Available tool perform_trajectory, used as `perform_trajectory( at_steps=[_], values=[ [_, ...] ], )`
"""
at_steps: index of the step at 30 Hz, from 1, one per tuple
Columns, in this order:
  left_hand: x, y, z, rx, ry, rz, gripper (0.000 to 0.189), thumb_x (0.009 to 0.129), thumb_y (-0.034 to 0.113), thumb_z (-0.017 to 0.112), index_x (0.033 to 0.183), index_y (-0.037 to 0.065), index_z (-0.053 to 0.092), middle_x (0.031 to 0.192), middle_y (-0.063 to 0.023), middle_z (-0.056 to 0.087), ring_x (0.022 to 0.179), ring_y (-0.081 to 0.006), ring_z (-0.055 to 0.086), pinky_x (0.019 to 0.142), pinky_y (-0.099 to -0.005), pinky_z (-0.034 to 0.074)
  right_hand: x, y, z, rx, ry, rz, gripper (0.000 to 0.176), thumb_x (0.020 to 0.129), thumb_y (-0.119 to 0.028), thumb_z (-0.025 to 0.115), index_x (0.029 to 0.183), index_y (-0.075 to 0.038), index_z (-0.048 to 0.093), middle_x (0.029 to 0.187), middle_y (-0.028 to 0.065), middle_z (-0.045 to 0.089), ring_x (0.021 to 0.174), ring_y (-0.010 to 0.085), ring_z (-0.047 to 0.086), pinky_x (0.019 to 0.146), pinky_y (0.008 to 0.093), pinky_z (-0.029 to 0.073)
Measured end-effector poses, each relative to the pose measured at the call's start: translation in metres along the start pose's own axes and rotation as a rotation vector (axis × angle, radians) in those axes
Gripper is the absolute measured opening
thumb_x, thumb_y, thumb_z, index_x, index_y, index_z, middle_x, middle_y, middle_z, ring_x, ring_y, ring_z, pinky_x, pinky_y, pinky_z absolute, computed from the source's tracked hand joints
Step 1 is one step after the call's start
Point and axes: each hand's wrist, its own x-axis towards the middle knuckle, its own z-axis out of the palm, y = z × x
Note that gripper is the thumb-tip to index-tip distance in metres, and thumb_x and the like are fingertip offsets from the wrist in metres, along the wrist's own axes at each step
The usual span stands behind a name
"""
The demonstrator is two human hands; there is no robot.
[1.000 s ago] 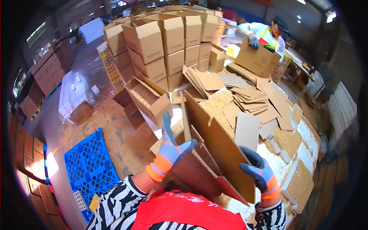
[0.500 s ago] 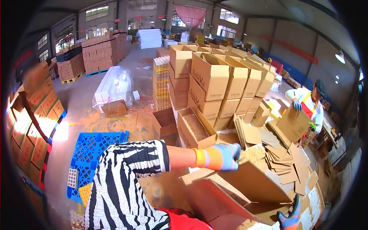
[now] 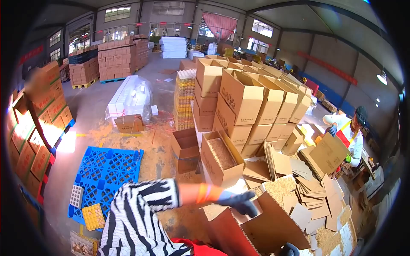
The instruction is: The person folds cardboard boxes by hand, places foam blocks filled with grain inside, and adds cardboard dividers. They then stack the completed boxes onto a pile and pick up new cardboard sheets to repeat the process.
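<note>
An open cardboard box [image 3: 273,219] lies tilted in front of me, its flaps spread. My left hand [image 3: 241,202], in a blue-grey glove with an orange cuff, reaches over the opening. Motion smears its fingers, and whatever they may hold cannot be made out. At the bottom edge of the view, my right hand [image 3: 290,249], also gloved, shows only in part at the box's near right end, curled against the cardboard. Just beyond the left hand stands another open carton [image 3: 222,155] filled with a brown, grainy material.
Stacked open cartons [image 3: 243,96] rise behind, beside a column of egg trays [image 3: 184,100]. Flat cardboard pieces [image 3: 314,194] litter the worktable at right. A co-worker [image 3: 352,132] handles a cardboard sheet there. On the floor at left lies a blue pallet [image 3: 106,170].
My left hand has moved left and down, over the box opening. The box has shifted down and left, and my right hand has gone lower, mostly out of view. The camera view has shifted slightly.
</note>
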Motion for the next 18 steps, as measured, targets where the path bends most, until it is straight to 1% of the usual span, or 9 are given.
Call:
perform_trajectory(
  at_steps=[1, 3, 4, 6, 10, 13, 14, 15, 18],
  values=[
    [0.005, -0.062, -0.026, 0.102, -0.045, 0.085, 0.061, 0.092, 0.057, 0.049, 0.125, 0.007, 0.057, 0.124, -0.0074, 0.059, 0.117, -0.0175, 0.054, 0.098, -0.0317, 0.041, -0.008, -0.025, 0.009, 0.098, 0.025, 0.063, 0.032, 0.1, -0.022, 0.047, 0.121, 0.0, 0.058, 0.109, 0.0148, 0.064, 0.101, 0.0216, 0.061, 0.087, 0.031, 0.05],
    [-0.012, 0.04, 0.052, 0.554, 0.501, -0.053, 0.048, 0.09, 0.051, 0.057, 0.116, 0.01, 0.061, 0.108, -0.0057, 0.063, 0.081, -0.0132, 0.061, 0.078, -0.0323, 0.049, -0.016, -0.069, 0.017, 0.076, 0.072, 0.056, 0.031, 0.1, -0.021, 0.049, 0.119, 0.001, 0.058, 0.11, 0.0153, 0.063, 0.098, 0.0218, 0.062, 0.08, 0.031, 0.053],
    [-0.005, 0.054, 0.068, 0.77, 0.825, -0.107, 0.042, 0.089, 0.049, 0.06, 0.11, 0.013, 0.061, 0.101, -0.0048, 0.063, 0.083, -0.0181, 0.061, 0.079, -0.0335, 0.049, -0.012, -0.061, 0.014, -0.143, 0.189, -0.13, 0.031, 0.098, -0.02, 0.05, 0.12, 0.001, 0.057, 0.114, 0.0162, 0.062, 0.102, 0.024, 0.061, 0.084, 0.0342, 0.052],
    [0.016, 0.057, 0.068, 1.267, 1.021, -0.193, 0.062, 0.082, 0.051, 0.064, 0.125, 0.009, 0.051, 0.12, -0.0111, 0.055, 0.111, -0.028, 0.051, 0.093, -0.0423, 0.04, 0.003, -0.069, 0.003, -0.763, 0.367, -0.636, 0.038, 0.094, -0.02, 0.056, 0.127, 0.0, 0.053, 0.127, 0.0211, 0.054, 0.117, 0.0328, 0.052, 0.098, 0.0439, 0.043],
    [0.027, 0.034, 0.061, 1.558, 1.179, 0.104, 0.09, 0.08, 0.059, 0.059, 0.144, 0.003, 0.03, 0.141, -0.0198, 0.037, 0.131, -0.037, 0.035, 0.108, -0.0493, 0.025, 0.019, -0.086, 0.01, -1.172, 0.073, -0.495, 0.061, 0.09, -0.026, 0.06, 0.141, -0.001, 0.038, 0.144, 0.0188, 0.041, 0.136, 0.037, 0.034, 0.111, 0.0487, 0.026],
    [0.018, 0.033, 0.061, 1.486, 1.192, 0.217, 0.089, 0.083, 0.061, 0.054, 0.145, 0.002, 0.028, 0.145, -0.0204, 0.034, 0.135, -0.0387, 0.03, 0.111, -0.0484, 0.023, 0.0, -0.064, -0.007, -0.663, -0.201, -0.555, 0.048, 0.092, -0.019, 0.055, 0.134, 0.002, 0.047, 0.137, 0.0188, 0.048, 0.131, 0.0369, 0.04, 0.112, 0.0442, 0.028],
    [0.018, 0.035, 0.063, 1.487, 1.176, 0.235, 0.09, 0.083, 0.061, 0.053, 0.145, 0.002, 0.028, 0.145, -0.0208, 0.034, 0.135, -0.0391, 0.03, 0.111, -0.0483, 0.024, -0.005, -0.036, -0.012, -0.47, -0.36, -0.333, 0.042, 0.092, -0.012, 0.052, 0.131, 0.003, 0.051, 0.132, 0.019, 0.053, 0.127, 0.0366, 0.044, 0.11, 0.0419, 0.031],
    [0.016, 0.036, 0.067, 1.488, 1.165, 0.255, 0.091, 0.083, 0.061, 0.053, 0.145, 0.001, 0.027, 0.144, -0.0212, 0.034, 0.135, -0.0395, 0.03, 0.11, -0.0482, 0.025, -0.015, -0.055, -0.002, -0.692, -0.397, -0.45, 0.039, 0.094, -0.011, 0.047, 0.13, 0.004, 0.051, 0.129, 0.018, 0.055, 0.125, 0.033, 0.047, 0.107, 0.0395, 0.035],
    [0.023, 0.035, 0.061, 1.099, 0.948, -0.34, 0.074, 0.092, 0.058, 0.043, 0.136, -0.001, 0.041, 0.13, -0.0255, 0.05, 0.12, -0.0394, 0.049, 0.1, -0.0453, 0.039, -0.001, -0.005, -0.019, 0.424, -0.233, 0.059, 0.047, 0.1, -0.023, 0.037, 0.138, 0.004, 0.039, 0.133, 0.016, 0.051, 0.125, 0.0279, 0.047, 0.104, 0.0413, 0.041]
  ],
)
